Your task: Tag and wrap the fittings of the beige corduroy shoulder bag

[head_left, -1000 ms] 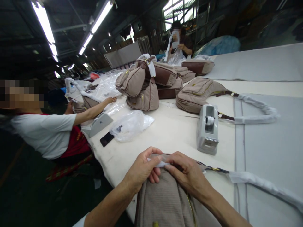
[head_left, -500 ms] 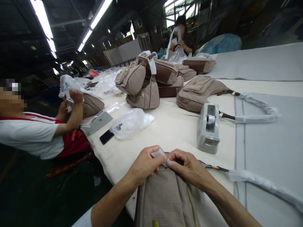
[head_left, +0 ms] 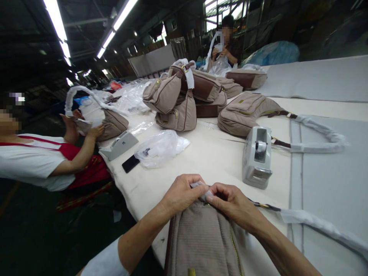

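Observation:
A beige corduroy shoulder bag (head_left: pixel 202 234) with a gold zipper lies in front of me at the table's near edge. At its far end, my left hand (head_left: pixel 184 193) pinches a small piece of white wrapping (head_left: pixel 205 195) between thumb and fingers. My right hand (head_left: pixel 231 201) has its thumb and forefinger closed on the same wrapping, close beside the left fingertips. What the wrapping covers is hidden by my fingers. From behind my right hand, the bag's strap (head_left: pixel 316 224), wrapped in white, runs off to the right.
A grey tape dispenser (head_left: pixel 257 159) stands beyond my right hand. Another bag (head_left: pixel 244 113) and a pile of bags (head_left: pixel 178 96) lie further back. A plastic bag (head_left: pixel 161 149) and a phone (head_left: pixel 130 164) are left of centre. Co-workers (head_left: pixel 37 161) handle bags at left and at the back.
My hands still grip the wrapping, with slightly shifted fingers. The view has moved a little. The co-worker at left has lowered a hand onto their bag, and its wrapped strap now arches up.

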Demonstrator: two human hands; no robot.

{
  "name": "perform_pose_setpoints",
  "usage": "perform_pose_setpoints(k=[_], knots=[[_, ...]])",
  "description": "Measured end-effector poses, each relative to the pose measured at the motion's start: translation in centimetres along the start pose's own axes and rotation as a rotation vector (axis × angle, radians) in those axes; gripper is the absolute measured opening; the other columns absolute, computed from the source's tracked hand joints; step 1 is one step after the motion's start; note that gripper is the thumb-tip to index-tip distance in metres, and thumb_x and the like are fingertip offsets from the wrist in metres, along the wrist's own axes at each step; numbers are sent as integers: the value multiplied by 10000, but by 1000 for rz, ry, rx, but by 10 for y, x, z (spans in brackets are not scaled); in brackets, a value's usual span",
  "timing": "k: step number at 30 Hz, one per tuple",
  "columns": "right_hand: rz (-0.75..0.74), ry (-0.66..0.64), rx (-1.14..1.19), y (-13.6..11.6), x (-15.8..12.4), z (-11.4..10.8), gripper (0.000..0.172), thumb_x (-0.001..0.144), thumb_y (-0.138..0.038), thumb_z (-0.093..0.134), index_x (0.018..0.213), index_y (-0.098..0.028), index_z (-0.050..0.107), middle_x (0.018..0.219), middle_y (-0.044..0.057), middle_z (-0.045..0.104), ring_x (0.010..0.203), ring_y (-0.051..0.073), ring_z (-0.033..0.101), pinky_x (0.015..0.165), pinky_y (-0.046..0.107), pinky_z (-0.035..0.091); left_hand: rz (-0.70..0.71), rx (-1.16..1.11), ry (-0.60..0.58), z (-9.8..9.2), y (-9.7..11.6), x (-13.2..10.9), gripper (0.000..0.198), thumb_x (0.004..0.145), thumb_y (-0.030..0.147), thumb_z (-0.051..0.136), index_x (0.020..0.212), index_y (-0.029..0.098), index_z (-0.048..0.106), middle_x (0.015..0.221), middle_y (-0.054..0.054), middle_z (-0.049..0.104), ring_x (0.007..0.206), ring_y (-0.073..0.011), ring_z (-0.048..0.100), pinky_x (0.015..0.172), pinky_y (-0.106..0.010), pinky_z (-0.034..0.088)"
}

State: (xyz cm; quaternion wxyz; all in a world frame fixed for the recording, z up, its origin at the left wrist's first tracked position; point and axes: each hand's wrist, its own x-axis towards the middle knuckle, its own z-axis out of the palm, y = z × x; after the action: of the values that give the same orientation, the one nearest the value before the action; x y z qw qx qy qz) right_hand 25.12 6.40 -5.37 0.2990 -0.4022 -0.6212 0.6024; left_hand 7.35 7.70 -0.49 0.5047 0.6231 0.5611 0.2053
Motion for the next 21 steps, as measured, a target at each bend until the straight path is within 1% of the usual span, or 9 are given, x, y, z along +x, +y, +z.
perform_pose_setpoints(k=[3, 5, 6, 8, 11, 15, 17, 19, 21], knots=[[-9, -11, -8, -2, 1, 0, 289, 826, -426, 559, 772, -145, 600, 703, -3, 528, 677, 130, 459, 615, 236, 346, -13, -97, -89, -5, -2, -6, 259, 749, 378, 597, 766, 120, 609, 646, 9, 535, 570, -95, 455, 551, -204, 350], [-25, -18, -14, -4, 0, 1, 292, 832, -428, 549, 780, -146, 607, 718, 3, 540, 695, 138, 476, 625, 239, 357, -6, -135, -145, -10, -2, -10, 237, 729, 351, 620, 748, 116, 593, 636, 16, 506, 576, -90, 424, 541, -201, 323], [-28, -17, -18, -5, -1, 2, 294, 840, -428, 538, 782, -147, 606, 719, 3, 539, 693, 138, 476, 620, 238, 357, 4, -126, -153, -12, -2, -12, 213, 724, 327, 620, 729, 117, 588, 620, 23, 483, 575, -87, 403, 533, -200, 304], [-21, 7, -38, -7, -2, 5, 280, 841, -419, 534, 788, -151, 596, 702, -6, 520, 663, 127, 451, 590, 232, 338, 25, -77, -130, -14, -4, -13, 162, 733, 278, 589, 698, 120, 589, 601, 31, 458, 577, -85, 380, 527, -200, 281], [8, 49, -66, -9, -2, 10, 246, 813, -395, 563, 791, -152, 589, 679, -18, 493, 640, 117, 415, 572, 230, 311, 37, -24, -55, -11, -9, -12, 110, 733, 212, 538, 700, 131, 604, 593, 38, 468, 574, -83, 384, 528, -200, 276], [13, 45, -56, -8, 1, 12, 242, 771, -391, 602, 785, -149, 598, 679, -19, 495, 644, 120, 413, 584, 236, 313, 14, -59, 6, -6, -16, -12, 114, 748, 225, 531, 715, 138, 596, 567, 48, 484, 542, -82, 411, 522, -200, 291], [17, 65, -59, -7, 2, 13, 245, 776, -396, 600, 777, -152, 593, 677, -20, 493, 645, 120, 410, 585, 236, 310, 19, -79, 0, -7, -18, -14, 152, 772, 264, 538, 745, 131, 607, 580, 41, 502, 551, -86, 430, 535, -201, 311], [21, 79, -42, -5, 3, 14, 264, 798, -411, 581, 748, -152, 579, 670, -21, 484, 648, 119, 406, 588, 235, 307, 39, -110, -45, -10, -18, -16, 191, 776, 299, 562, 777, 118, 622, 620, 26, 526, 581, -89, 441, 554, -201, 325], [28, 67, -5, -3, 3, 14, 285, 799, -427, 586, 729, -151, 565, 658, -25, 469, 638, 113, 394, 579, 231, 298, 43, -157, -93, -13, -17, -17, 204, 755, 302, 594, 799, 106, 627, 646, 19, 529, 596, -88, 433, 556, -198, 322]])
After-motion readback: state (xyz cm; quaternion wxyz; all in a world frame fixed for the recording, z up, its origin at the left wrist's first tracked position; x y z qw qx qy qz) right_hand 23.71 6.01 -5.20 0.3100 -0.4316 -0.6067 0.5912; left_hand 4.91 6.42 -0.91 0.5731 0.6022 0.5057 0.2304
